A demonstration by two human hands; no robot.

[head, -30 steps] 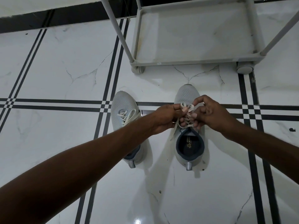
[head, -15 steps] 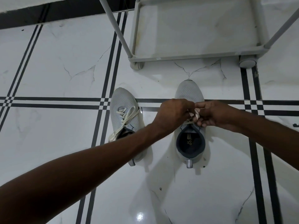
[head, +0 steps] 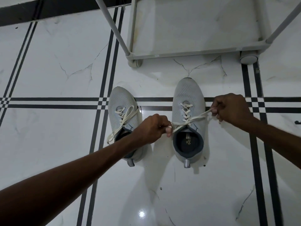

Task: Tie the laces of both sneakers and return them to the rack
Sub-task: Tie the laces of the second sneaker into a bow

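Observation:
Two light grey sneakers stand side by side on the floor, toes pointing away from me. On the right sneaker (head: pixel 188 98) the cream laces (head: pixel 187 122) are stretched taut sideways across the tongue. My left hand (head: pixel 151 129) pinches the lace end at the shoe's left side. My right hand (head: pixel 231 108) grips the other end out to the shoe's right. The left sneaker (head: pixel 119 101) has loose laces (head: pixel 123 118) trailing over its left side, and my left forearm covers its heel.
A pale grey rack (head: pixel 179 53) on small round feet stands just beyond the sneakers, its bottom shelf bare, with slanted poles rising from the corners. The floor (head: pixel 48 70) is glossy white marble tile with black stripe lines. A dark skirting band runs along the far left.
My hands were bunched together over the right sneaker's tongue; now they have drawn apart to either side, pulling the laces tight. The camera view has shifted slightly closer.

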